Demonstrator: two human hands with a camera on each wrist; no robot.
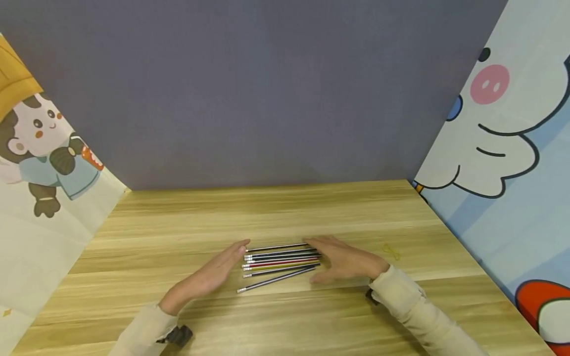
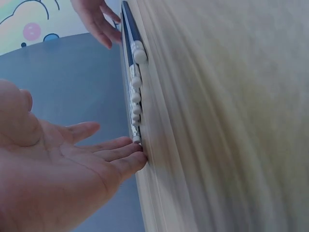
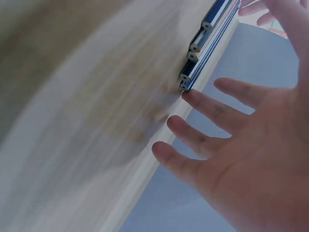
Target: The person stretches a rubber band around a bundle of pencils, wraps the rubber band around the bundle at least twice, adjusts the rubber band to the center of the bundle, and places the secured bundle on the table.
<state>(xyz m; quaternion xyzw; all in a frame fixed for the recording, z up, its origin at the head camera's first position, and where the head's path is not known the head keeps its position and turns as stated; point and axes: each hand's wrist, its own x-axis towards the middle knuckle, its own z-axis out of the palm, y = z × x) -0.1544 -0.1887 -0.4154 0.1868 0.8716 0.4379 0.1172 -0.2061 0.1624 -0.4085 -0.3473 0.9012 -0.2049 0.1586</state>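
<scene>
- The pencils [image 1: 285,259] lay between the two hands, roughly midway between the bench's left and right edges, eraser ends toward the left edge.
- The left hand [image 1: 207,274] was opened flat, fingers straight and thumb apart, gripping nothing; its fingertips met the eraser end of the pencil nearest the bench's far edge, or stopped just beside it.
- The right hand [image 1: 345,259] was spread wide around the opposite ends, likewise gripping nothing; one fingertip sat at a pencil's end, though whether it pressed I couldn't tell.
- Most pencils ran side by side in a loose row; the nearest one slanted slightly away from the rest.
- They were slim, straight and glossy, mostly dark, with one red and one yellowish; white rubber erasers sat in silvery metal collars, and the other ends were cut flat.
- A thin yellow band [image 1: 392,252] lay beyond the right hand, toward the bench's right edge.
- The bench [image 1: 276,321] had streaky, pale yellow-brown wood grain; a smooth grey panel [image 1: 267,99] rose at its far edge.
</scene>
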